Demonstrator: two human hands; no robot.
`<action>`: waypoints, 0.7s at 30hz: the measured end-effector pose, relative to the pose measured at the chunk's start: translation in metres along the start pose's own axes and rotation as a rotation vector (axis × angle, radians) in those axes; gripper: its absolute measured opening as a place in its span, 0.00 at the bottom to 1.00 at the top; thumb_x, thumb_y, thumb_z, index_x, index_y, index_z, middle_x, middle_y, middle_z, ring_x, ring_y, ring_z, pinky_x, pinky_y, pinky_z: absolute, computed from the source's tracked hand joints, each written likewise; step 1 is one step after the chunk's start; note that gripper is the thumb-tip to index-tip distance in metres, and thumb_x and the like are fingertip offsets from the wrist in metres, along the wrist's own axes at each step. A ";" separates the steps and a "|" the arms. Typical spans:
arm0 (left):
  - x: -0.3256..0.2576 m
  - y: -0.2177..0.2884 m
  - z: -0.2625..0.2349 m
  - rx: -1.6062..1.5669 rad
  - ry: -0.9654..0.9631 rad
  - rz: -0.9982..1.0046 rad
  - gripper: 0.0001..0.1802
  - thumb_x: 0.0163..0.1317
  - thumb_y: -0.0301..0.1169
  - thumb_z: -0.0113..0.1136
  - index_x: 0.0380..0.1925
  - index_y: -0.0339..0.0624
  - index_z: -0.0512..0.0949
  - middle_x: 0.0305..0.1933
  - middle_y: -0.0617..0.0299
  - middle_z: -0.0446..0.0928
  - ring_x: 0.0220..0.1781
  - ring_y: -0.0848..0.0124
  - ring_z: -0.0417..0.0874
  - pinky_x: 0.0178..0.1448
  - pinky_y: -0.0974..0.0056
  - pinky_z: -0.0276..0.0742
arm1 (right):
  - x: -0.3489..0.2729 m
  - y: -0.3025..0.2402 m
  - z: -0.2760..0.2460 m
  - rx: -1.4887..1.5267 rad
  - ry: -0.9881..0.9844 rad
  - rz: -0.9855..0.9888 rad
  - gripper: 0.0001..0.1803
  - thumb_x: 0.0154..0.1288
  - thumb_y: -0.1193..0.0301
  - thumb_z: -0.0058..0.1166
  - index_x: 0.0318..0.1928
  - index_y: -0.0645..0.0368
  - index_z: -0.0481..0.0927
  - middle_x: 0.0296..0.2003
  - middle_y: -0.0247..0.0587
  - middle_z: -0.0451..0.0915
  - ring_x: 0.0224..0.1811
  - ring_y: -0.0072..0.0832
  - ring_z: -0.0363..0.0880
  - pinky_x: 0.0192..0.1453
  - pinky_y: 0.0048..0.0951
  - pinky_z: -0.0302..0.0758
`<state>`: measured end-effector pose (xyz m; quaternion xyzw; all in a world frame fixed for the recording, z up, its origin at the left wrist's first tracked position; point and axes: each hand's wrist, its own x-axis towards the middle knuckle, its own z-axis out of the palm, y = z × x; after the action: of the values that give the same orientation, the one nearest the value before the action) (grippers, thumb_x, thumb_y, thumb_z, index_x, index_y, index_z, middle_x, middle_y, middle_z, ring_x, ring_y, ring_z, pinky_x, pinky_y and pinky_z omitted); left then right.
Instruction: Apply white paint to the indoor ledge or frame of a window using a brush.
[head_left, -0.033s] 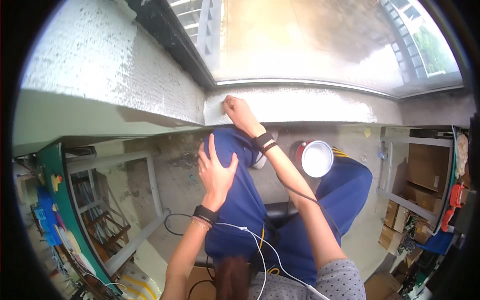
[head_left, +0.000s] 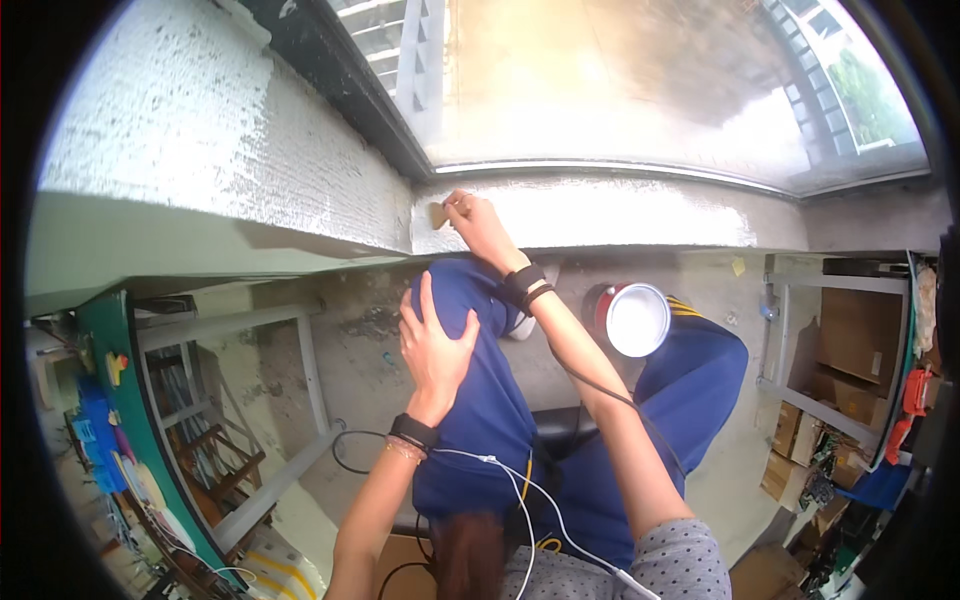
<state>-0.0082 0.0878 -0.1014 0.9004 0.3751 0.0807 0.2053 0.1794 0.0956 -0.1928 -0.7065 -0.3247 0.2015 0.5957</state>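
A person in blue trousers (head_left: 465,400) is sitting with knees apart before a window (head_left: 620,90), which is filling the top of the frame. At upper centre, the right hand (head_left: 480,225) is reaching to the left end of a sill (head_left: 620,212) that is showing a bright white coating along most of its length. This hand's grip is pinching a small tan tool (head_left: 438,215), too small to identify, which is pointing left over the white surface; whether it is touching, I cannot tell. Left of centre, the left hand (head_left: 435,350) is resting on the left thigh near the knee, its grip spreading wide over the cloth. Right of centre, a red can (head_left: 600,305) is standing between the knees, holding white liquid (head_left: 638,320). At far left, a green desk (head_left: 150,430) is carrying blue items (head_left: 95,440); at far right, cardboard boxes (head_left: 850,340) are sitting behind a metal frame (head_left: 840,283).
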 end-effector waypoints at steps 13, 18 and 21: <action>0.001 -0.009 -0.003 0.013 0.026 -0.036 0.42 0.54 0.44 0.64 0.68 0.53 0.58 0.61 0.42 0.64 0.58 0.42 0.72 0.58 0.46 0.72 | -0.021 0.032 -0.108 -0.185 0.131 0.185 0.11 0.63 0.71 0.51 0.31 0.69 0.78 0.29 0.54 0.80 0.28 0.44 0.79 0.35 0.33 0.74; -0.002 0.000 0.008 0.007 0.048 0.028 0.43 0.52 0.45 0.64 0.68 0.51 0.58 0.62 0.42 0.63 0.54 0.43 0.74 0.56 0.46 0.72 | -0.055 0.037 -0.209 -0.377 0.236 0.266 0.11 0.62 0.70 0.50 0.32 0.67 0.79 0.23 0.54 0.79 0.27 0.44 0.80 0.34 0.35 0.74; -0.005 0.011 0.021 -0.026 -0.004 0.052 0.43 0.53 0.46 0.63 0.68 0.51 0.58 0.62 0.40 0.63 0.54 0.42 0.74 0.56 0.45 0.72 | -0.085 0.048 -0.266 -0.497 0.342 0.219 0.10 0.63 0.70 0.50 0.34 0.65 0.79 0.24 0.54 0.79 0.29 0.49 0.80 0.35 0.39 0.74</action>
<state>0.0016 0.0707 -0.1153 0.9073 0.3500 0.0888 0.2156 0.3088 -0.1565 -0.1921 -0.8848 -0.1812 0.0576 0.4255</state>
